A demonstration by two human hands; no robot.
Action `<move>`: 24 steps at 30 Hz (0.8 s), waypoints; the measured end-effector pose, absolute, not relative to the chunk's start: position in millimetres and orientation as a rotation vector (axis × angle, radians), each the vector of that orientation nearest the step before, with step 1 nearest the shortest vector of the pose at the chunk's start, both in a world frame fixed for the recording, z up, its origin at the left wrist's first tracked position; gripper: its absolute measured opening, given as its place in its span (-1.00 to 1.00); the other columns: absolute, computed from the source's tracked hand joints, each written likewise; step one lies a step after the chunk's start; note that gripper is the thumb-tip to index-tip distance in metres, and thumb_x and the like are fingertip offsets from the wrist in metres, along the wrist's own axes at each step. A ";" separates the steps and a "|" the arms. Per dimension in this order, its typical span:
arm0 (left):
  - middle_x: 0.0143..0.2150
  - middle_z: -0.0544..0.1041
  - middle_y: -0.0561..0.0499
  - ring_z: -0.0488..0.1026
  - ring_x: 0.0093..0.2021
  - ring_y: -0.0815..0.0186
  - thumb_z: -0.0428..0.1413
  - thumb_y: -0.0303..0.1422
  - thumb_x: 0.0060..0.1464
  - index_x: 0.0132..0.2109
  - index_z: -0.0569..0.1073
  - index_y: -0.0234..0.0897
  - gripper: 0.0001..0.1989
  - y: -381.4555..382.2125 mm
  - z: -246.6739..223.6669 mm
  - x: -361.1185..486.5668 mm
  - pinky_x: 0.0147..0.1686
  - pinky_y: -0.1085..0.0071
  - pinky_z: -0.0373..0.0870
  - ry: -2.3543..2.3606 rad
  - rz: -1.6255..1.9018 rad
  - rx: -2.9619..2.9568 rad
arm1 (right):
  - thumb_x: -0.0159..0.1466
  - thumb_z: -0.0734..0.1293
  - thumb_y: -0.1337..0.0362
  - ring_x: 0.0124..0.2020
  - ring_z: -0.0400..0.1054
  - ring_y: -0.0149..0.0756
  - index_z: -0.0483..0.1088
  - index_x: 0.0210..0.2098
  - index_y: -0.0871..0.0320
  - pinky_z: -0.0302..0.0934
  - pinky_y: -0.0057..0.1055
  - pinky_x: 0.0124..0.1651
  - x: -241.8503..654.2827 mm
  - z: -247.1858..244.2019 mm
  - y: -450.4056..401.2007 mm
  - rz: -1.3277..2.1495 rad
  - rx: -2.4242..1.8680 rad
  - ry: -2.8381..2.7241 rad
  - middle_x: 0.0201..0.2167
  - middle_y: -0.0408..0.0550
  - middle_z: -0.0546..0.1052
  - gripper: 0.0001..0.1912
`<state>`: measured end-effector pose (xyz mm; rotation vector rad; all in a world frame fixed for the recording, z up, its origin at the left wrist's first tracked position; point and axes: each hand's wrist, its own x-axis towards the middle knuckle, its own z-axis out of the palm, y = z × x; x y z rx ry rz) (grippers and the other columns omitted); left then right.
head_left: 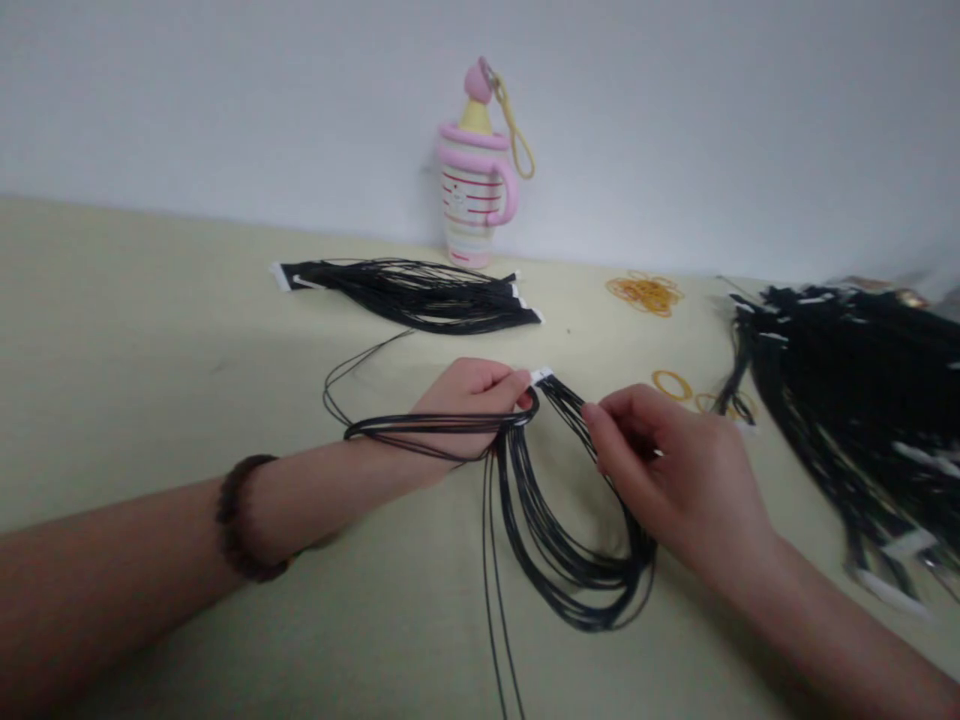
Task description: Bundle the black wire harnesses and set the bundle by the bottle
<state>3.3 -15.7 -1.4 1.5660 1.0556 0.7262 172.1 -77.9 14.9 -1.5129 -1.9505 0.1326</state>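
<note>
Yellowish desk (187, 360) vs. pale wall, w/ L hand (476, 395) fingers pinched on white connector (540, 376) of looped blk cable bundle (570, 560) mid-desk, R hand (675, 460) fingers closed on its wires, pink-rimmed cup (471, 190) behind, blk cable pile (862, 400) far R.

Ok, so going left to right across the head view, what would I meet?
Dark beaded bracelet → left hand → heap of orange-yellow rubber bands → large pile of black cables at the right edge.
</note>
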 end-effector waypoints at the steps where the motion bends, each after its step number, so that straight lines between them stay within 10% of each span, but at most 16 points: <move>1: -0.60 0.15 0.10 0.06 -0.58 0.45 -0.07 -0.24 0.10 -0.56 0.22 -0.29 -0.68 -15.6 -0.9 2.7 -0.59 0.47 -0.04 1.066 0.714 1.620 | 0.23 0.25 0.27 -0.73 0.17 -0.51 0.35 -0.47 0.18 -0.01 -0.54 -0.65 169.8 12.1 -78.5 0.114 -1.510 -1.979 -0.71 -0.19 0.38 -0.82; 24: -0.64 0.23 0.11 0.14 -0.59 0.46 -0.07 -0.27 0.10 -0.54 0.36 -0.35 -0.67 -14.1 -0.4 4.3 -0.57 0.52 -0.01 1.177 0.749 1.887 | 0.18 0.26 0.27 -0.72 -0.01 -0.54 0.28 -0.66 0.19 -0.17 -0.57 -0.73 171.2 21.1 -72.0 0.687 -1.567 -1.818 -0.75 -0.23 0.19 -0.71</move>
